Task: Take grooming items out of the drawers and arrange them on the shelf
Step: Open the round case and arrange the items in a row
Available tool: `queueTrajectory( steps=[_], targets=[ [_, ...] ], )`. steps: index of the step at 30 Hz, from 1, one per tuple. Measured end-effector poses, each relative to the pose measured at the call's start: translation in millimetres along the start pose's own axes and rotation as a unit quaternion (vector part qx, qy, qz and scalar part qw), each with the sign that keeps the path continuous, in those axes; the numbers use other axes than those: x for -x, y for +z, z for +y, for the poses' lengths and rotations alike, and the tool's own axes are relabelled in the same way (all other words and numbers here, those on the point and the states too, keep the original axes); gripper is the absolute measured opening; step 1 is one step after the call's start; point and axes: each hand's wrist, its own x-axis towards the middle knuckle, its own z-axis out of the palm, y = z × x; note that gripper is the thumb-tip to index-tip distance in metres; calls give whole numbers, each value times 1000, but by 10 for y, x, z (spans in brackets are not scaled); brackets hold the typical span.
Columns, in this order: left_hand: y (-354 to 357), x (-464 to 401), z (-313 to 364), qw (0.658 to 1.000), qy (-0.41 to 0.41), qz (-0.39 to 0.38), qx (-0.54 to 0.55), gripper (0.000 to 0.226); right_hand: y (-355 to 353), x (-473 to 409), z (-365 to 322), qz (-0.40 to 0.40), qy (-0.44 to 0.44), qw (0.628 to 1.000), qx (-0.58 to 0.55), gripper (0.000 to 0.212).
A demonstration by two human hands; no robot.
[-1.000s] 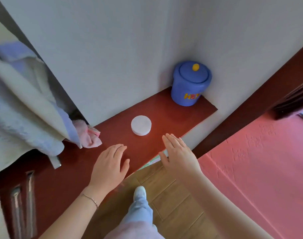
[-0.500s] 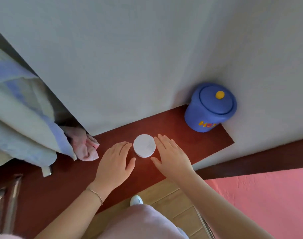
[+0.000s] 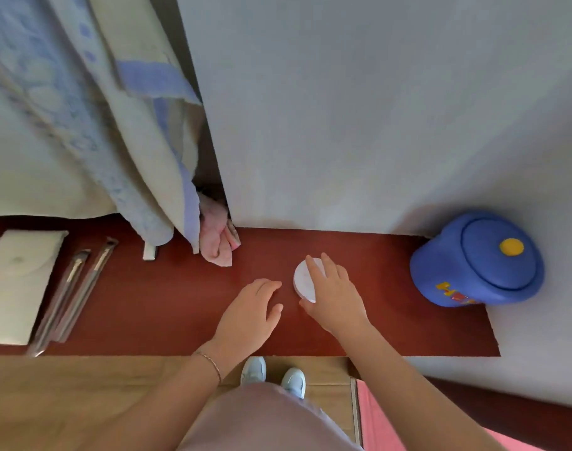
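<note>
A small round white jar (image 3: 302, 280) stands on the dark red shelf (image 3: 167, 297) near its middle. My right hand (image 3: 335, 294) lies over the jar's right half, fingers spread across its lid and thumb at its near edge. My left hand (image 3: 250, 312) rests flat on the shelf just left of the jar, fingers apart, holding nothing. At the shelf's left end lie a cream pouch (image 3: 16, 281) and two slim packaged brushes (image 3: 73, 292).
A blue lidded pot (image 3: 480, 260) with a yellow knob stands in the right corner against the white wall. Hanging pale towels (image 3: 83, 125) and a pink cloth (image 3: 218, 237) drape onto the shelf's back. Wooden floor and my shoes (image 3: 271, 374) are below.
My right hand has moved forward from beside the jar onto its lid. The left hand stays just left of it. The view has tilted down, bringing the pouch and brushes into sight.
</note>
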Motion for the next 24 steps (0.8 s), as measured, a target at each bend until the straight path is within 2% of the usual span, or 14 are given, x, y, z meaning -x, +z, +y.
queueTrajectory(
  steps=[3, 5, 6, 8, 9, 11, 13, 15, 18, 24],
  targets=[
    [17, 45, 21, 997, -44, -27, 58, 40, -55, -43, 10, 10, -20, 999, -26, 79],
    [-20, 14, 74, 971, -139, -54, 188, 39, -152, -13, -14, 13, -21, 994, -109, 78],
    [-60, -29, 118, 931, -203, -76, 293, 39, -206, 17, -31, 15, -27, 987, -155, 78],
    [-144, -118, 205, 796, -306, -98, 514, 36, -322, 93, -90, 12, -58, 973, -223, 80],
    [-164, -134, 228, 735, -337, -91, 581, 36, -370, 134, -129, 8, -75, 966, -246, 80],
    [-183, -117, 235, 675, -341, -73, 650, 47, -440, 205, -213, -1, -98, 957, -272, 81],
    [-208, -86, 241, 644, -313, -66, 696, 56, -474, 252, -287, 5, -108, 953, -284, 80],
    [-245, -62, 258, 640, -280, -62, 713, 60, -485, 290, -357, 24, -126, 954, -273, 79],
    [-295, -82, 270, 666, -250, -50, 702, 63, -496, 294, -424, 40, -136, 953, -268, 78],
    [-356, -124, 232, 689, -247, -50, 680, 71, -569, 234, -439, 33, -111, 953, -281, 72]
  ],
)
